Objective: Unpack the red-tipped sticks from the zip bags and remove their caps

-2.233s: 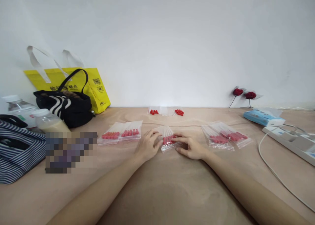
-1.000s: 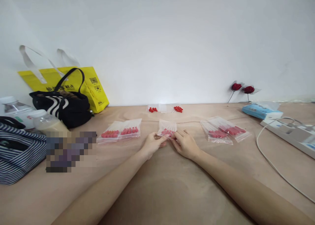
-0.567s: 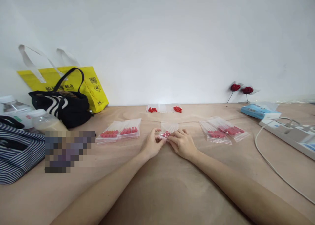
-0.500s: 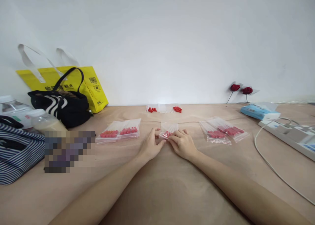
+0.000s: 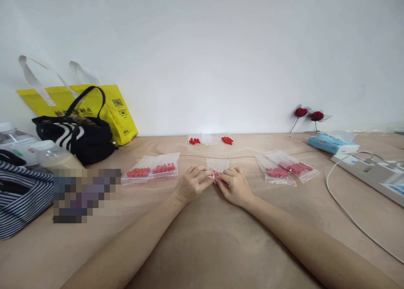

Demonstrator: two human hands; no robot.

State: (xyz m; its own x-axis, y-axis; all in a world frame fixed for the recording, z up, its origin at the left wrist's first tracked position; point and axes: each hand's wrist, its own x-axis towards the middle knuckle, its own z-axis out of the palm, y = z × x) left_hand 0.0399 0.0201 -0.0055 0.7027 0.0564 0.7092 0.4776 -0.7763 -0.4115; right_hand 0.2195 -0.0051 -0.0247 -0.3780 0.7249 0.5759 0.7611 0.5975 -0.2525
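Observation:
Between my two hands lies a small clear zip bag (image 5: 217, 164) with red pieces in it, its near edge toward me. My left hand (image 5: 194, 183) pinches that edge from the left, fingers bent over it. From the other side my right hand (image 5: 234, 185) grips the same edge between thumb and fingers. Fingers partly hide the red pieces. Left of my hands, zip bags of red pieces (image 5: 164, 168) lie side by side. More filled zip bags (image 5: 277, 172) overlap on the right.
By the wall lie loose red pieces (image 5: 227, 140) on clear plastic. On the left stand a yellow bag (image 5: 124, 112), a black bag (image 5: 91, 143), bottles and a striped bag (image 5: 25, 200). A blue tissue pack (image 5: 331, 143), power strip (image 5: 372, 171) and cable lie right.
My left hand has turned over, its fingers now closing onto the bag's near edge beside my right fingers. My right hand has barely moved.

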